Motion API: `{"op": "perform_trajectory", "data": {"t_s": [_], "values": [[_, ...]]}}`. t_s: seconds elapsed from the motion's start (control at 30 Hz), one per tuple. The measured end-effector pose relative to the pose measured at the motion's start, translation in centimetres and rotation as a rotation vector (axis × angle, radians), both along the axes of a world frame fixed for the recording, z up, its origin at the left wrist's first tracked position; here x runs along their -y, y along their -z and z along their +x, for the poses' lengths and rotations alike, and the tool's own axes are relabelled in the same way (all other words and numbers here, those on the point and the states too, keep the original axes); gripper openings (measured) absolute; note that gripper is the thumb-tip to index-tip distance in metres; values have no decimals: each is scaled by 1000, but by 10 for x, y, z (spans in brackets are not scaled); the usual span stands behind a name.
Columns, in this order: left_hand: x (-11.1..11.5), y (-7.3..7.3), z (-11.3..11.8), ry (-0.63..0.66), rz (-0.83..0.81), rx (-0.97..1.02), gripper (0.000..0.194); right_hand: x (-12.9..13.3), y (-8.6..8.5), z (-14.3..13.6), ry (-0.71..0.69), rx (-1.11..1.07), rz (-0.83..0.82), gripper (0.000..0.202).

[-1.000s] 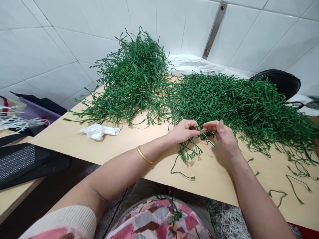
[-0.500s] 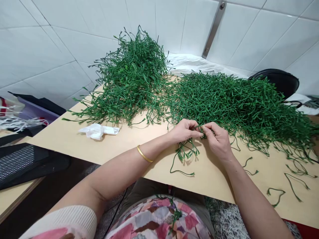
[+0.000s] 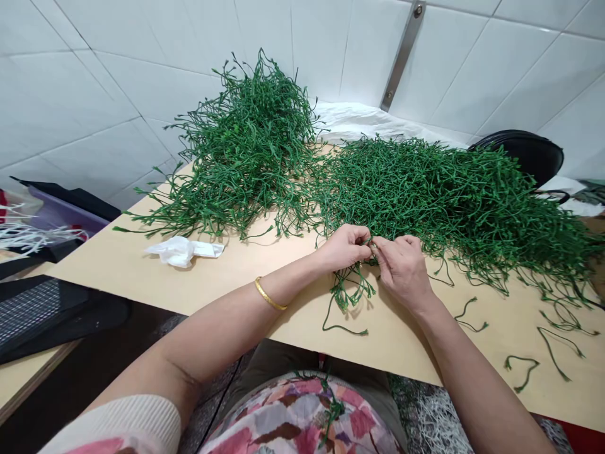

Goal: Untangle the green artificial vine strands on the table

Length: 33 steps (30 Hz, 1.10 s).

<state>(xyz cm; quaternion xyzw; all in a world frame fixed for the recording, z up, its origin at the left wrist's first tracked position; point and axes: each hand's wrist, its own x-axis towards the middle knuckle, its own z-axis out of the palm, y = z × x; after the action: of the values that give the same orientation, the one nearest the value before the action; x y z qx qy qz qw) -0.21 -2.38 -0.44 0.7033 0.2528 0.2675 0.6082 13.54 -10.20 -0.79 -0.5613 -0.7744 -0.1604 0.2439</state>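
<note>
My left hand (image 3: 347, 246) is closed around a small bunch of green cords (image 3: 350, 293), whose knotted, frayed ends hang below the fingers onto the table. Fingertips of my right hand (image 3: 404, 268) pinch green cord right beside the left fingertips; the exact spot they grip is partly hidden. Just behind both hands lies a wide tangled heap of green cords (image 3: 425, 195). A single loose cord (image 3: 345, 331) curves across the table under the bunch.
On the tan table (image 3: 118, 271) a second heap of green cords (image 3: 255, 139) rises at back left. Crumpled white tissue (image 3: 182, 251) lies in front of it. Several stray cords (image 3: 524, 366) are at right. A black round object (image 3: 524, 154) leans near the tiled wall (image 3: 198, 38).
My right hand has turned slightly, its fingers folding more over the cords, and shifted a little left. My left hand keeps its hold on the bunch. The view has moved slightly.
</note>
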Motion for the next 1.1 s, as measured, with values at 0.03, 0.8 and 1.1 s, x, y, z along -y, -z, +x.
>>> {"op": "perform_trajectory", "data": {"t_s": [0.03,0.8,1.1], "values": [[0,0,0,5,30,-23,15,1,-1,-1,25,66,-7,22],[-9,-2,-7,95,-339,130,21,1,-12,27,167,-835,-44,21],[-5,2,0,-62,-391,188,26,1,-7,16,145,-483,140,18]]}}
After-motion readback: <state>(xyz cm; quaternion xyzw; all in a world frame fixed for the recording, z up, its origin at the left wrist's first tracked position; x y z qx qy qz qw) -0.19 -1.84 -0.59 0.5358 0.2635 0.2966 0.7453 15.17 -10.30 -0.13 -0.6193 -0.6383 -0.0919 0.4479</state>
